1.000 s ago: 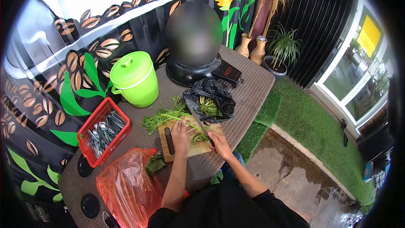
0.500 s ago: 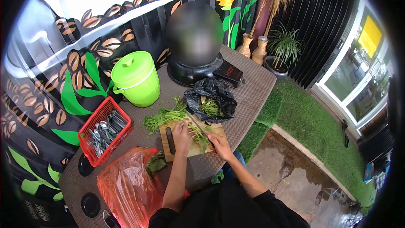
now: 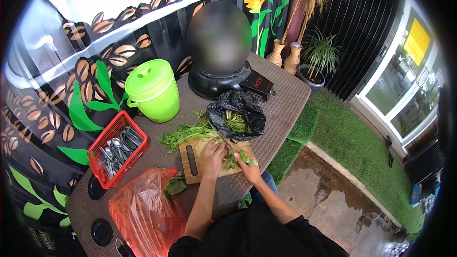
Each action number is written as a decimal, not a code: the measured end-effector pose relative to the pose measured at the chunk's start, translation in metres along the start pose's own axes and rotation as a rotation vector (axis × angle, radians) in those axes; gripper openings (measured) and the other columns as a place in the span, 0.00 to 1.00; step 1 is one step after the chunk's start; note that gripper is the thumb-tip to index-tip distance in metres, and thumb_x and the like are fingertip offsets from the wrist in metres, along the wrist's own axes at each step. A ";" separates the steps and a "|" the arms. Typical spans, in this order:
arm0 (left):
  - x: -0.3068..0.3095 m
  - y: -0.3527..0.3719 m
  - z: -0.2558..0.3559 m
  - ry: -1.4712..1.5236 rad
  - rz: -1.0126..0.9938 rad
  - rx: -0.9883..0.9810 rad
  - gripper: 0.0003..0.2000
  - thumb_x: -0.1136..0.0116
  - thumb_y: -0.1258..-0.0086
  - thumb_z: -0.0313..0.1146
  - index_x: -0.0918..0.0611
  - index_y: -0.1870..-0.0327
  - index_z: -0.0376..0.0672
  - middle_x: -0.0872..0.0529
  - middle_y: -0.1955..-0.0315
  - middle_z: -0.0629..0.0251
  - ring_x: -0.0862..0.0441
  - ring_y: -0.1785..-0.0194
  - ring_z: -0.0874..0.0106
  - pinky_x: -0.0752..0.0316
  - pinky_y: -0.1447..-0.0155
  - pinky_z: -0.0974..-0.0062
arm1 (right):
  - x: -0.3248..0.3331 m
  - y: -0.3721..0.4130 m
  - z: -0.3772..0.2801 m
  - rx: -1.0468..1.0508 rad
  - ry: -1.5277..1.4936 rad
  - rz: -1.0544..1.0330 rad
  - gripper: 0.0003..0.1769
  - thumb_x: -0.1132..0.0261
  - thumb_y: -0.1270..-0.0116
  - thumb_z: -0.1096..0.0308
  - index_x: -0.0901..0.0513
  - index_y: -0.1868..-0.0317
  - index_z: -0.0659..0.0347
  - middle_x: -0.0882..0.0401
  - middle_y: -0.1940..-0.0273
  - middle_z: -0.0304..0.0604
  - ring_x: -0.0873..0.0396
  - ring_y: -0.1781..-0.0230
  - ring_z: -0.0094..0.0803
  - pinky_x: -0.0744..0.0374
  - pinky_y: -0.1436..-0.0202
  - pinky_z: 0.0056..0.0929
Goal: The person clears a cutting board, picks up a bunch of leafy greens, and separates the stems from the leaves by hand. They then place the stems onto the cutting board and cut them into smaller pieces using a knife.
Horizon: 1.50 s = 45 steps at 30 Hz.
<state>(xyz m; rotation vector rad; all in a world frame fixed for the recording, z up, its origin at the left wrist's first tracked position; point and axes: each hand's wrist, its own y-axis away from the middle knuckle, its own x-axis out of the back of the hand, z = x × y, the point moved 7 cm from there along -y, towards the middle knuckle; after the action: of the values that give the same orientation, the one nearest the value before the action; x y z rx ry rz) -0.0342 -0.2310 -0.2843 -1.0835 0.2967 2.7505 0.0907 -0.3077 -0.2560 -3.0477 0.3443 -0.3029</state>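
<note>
A wooden cutting board [image 3: 191, 173] with a dark handle slot lies at the table's near side. On it, my left hand [image 3: 213, 159] is closed, its curled fingertips pressed on leafy green stalks [image 3: 231, 162]. My right hand [image 3: 248, 170] grips a knife [image 3: 223, 139], its blade slanting up and left, close to my left fingertips. Broad leaves stick out beside the right hand. A bunch of leafy greens [image 3: 183, 134] spreads over the board's far left edge. Just behind the board, an opened black plastic bag [image 3: 259, 109] holds more greens.
A red basket of cutlery [image 3: 102, 181] and a lidded green bucket [image 3: 154, 100] stand to the left. An orange plastic bag [image 3: 143, 209] lies near my left forearm. At the back is a black appliance base [image 3: 209, 83] under a blurred round shape. The table edge [image 3: 285, 138] runs along the right.
My left hand has shifted right across the board, toward the knife. My right hand has moved slightly down and right, and broad leaves now show beside it.
</note>
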 end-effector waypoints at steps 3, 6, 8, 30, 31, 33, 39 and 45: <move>0.004 0.003 -0.006 0.014 0.079 -0.025 0.23 0.44 0.33 0.21 0.38 0.39 0.35 0.22 0.59 0.58 0.20 0.58 0.69 0.21 0.54 0.72 | 0.000 0.003 -0.009 -0.008 0.211 0.067 0.19 0.41 0.30 0.59 0.22 0.41 0.53 0.16 0.56 0.44 0.18 0.62 0.27 0.24 0.54 0.27; 0.003 0.004 0.000 -0.109 0.107 -0.145 0.21 0.41 0.34 0.23 0.33 0.42 0.35 0.21 0.61 0.59 0.20 0.59 0.71 0.21 0.54 0.74 | -0.004 0.004 -0.010 0.182 0.192 0.236 0.20 0.43 0.29 0.55 0.21 0.42 0.52 0.15 0.59 0.42 0.18 0.64 0.28 0.24 0.56 0.26; 0.005 0.010 0.017 -0.259 0.229 -0.234 0.16 0.39 0.35 0.26 0.28 0.49 0.35 0.20 0.63 0.61 0.20 0.60 0.73 0.21 0.56 0.76 | 0.001 -0.007 0.016 -0.008 0.078 0.230 0.19 0.44 0.29 0.52 0.19 0.47 0.55 0.16 0.63 0.42 0.20 0.69 0.27 0.24 0.60 0.26; 0.009 -0.003 0.016 -0.388 0.111 -0.052 0.11 0.36 0.35 0.29 0.21 0.56 0.35 0.19 0.66 0.66 0.21 0.66 0.78 0.24 0.63 0.81 | -0.005 -0.004 -0.009 -0.266 -0.392 -0.272 0.21 0.52 0.24 0.53 0.24 0.47 0.61 0.40 0.87 0.32 0.43 0.89 0.18 0.43 0.85 0.20; 0.007 -0.002 0.016 -0.380 0.099 -0.036 0.11 0.37 0.35 0.29 0.21 0.55 0.35 0.19 0.65 0.66 0.21 0.66 0.78 0.24 0.63 0.81 | -0.007 -0.004 -0.004 -0.287 -0.401 -0.284 0.21 0.52 0.25 0.53 0.24 0.47 0.61 0.40 0.87 0.32 0.43 0.89 0.18 0.42 0.85 0.20; 0.006 -0.002 0.016 -0.373 0.089 -0.021 0.11 0.37 0.35 0.29 0.21 0.55 0.34 0.18 0.65 0.66 0.21 0.65 0.78 0.24 0.63 0.80 | -0.009 -0.002 0.003 -0.324 -0.405 -0.296 0.21 0.52 0.25 0.53 0.24 0.47 0.61 0.40 0.87 0.32 0.43 0.90 0.19 0.42 0.85 0.20; 0.013 -0.004 0.007 -0.297 0.069 0.009 0.12 0.39 0.33 0.31 0.22 0.53 0.34 0.18 0.63 0.65 0.21 0.63 0.77 0.23 0.62 0.79 | -0.012 0.002 0.006 -0.291 -0.345 -0.241 0.22 0.50 0.25 0.52 0.24 0.43 0.60 0.39 0.86 0.32 0.42 0.89 0.18 0.42 0.85 0.20; 0.008 0.000 0.008 -0.177 0.030 0.098 0.13 0.39 0.32 0.34 0.20 0.56 0.32 0.18 0.65 0.65 0.21 0.66 0.76 0.22 0.61 0.80 | -0.010 -0.003 0.003 -0.196 -0.275 -0.203 0.23 0.48 0.26 0.54 0.25 0.40 0.60 0.41 0.84 0.30 0.42 0.86 0.17 0.40 0.83 0.20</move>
<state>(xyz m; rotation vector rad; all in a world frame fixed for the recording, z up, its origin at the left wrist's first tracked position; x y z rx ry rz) -0.0456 -0.2282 -0.2843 -0.8117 0.4200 2.8014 0.0819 -0.3023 -0.2606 -3.2616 0.0502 0.1524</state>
